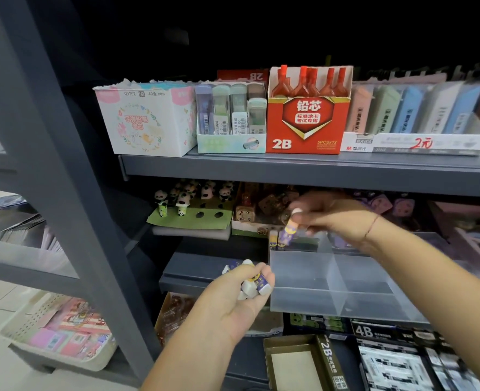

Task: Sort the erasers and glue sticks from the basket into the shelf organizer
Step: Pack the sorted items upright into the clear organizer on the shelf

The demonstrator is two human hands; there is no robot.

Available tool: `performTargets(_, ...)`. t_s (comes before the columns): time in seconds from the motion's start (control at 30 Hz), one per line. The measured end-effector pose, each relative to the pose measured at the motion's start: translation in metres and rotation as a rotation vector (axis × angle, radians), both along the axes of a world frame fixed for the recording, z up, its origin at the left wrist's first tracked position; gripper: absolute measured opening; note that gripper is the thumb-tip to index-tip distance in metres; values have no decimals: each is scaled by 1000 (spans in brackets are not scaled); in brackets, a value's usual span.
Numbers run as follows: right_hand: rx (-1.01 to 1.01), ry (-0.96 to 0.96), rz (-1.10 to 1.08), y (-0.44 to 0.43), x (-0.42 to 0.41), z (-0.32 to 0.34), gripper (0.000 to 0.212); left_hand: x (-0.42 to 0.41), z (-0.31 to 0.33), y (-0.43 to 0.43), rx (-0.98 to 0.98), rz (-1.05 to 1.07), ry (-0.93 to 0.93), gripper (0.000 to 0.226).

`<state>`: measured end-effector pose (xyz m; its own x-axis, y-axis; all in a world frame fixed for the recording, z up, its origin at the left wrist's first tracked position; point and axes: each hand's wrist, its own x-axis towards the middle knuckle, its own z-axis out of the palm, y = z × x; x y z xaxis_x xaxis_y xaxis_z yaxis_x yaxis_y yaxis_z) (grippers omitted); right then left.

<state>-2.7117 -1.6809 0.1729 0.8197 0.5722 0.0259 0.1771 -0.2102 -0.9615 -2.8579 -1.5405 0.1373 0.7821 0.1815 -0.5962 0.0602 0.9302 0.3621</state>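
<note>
Left hand [233,301] fingers curled round several glue sticks [262,286], 9 o'clock of organizer [303,303]; right hand [334,218] pinches 1 glue stick [288,232] over its 11 o'clock corner

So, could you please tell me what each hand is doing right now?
Left hand: grips a bundle of white-capped purple glue sticks.
Right hand: pinches a single white-capped purple glue stick.
</note>
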Motion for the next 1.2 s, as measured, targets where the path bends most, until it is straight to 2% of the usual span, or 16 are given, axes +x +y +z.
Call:
performTargets(0.1,-364,-331,-145,-10,32,-6,17,-1,1,0,0,7,5,13)
performTargets(0.27,-716,-590,-70,13,38,-37,9,0,4,1,-17,32,12,19)
performTargets(0.5,-781,-774,-94,25,39,-53,10,-5,8,1,-23,-6,40,19)
performTargets(0.7,-855,-781,-162,25,36,-48,15,-8,4,1,54,-103,49,23)
performTargets(0.77,-733,-723,-189,28,26,-40,13,-9,3,0,88,-123,41,22)
performTargets(0.8,-608,-617,-164,29,18,-35,12,-8,3,0,104,-128,33,21)
performTargets(0.87,-384,-284,1,32,-3,-24,20,-6,1,0,153,-126,-4,23)
performTargets(0.9,-341,-143,93,33,-13,-18,26,-4,0,-1,196,-124,-24,25)
performTargets(0.97,-322,13,221,32,-24,-14,32,-1,-3,-2,297,-130,-46,28)
performTargets(1.1,-225,100,286,22,-21,-7,12,1,-6,-7,349,-126,-68,25)
performTargets(1.2,-154,50,104,7,0,3,18,1,-4,-6,301,-65,-52,11)
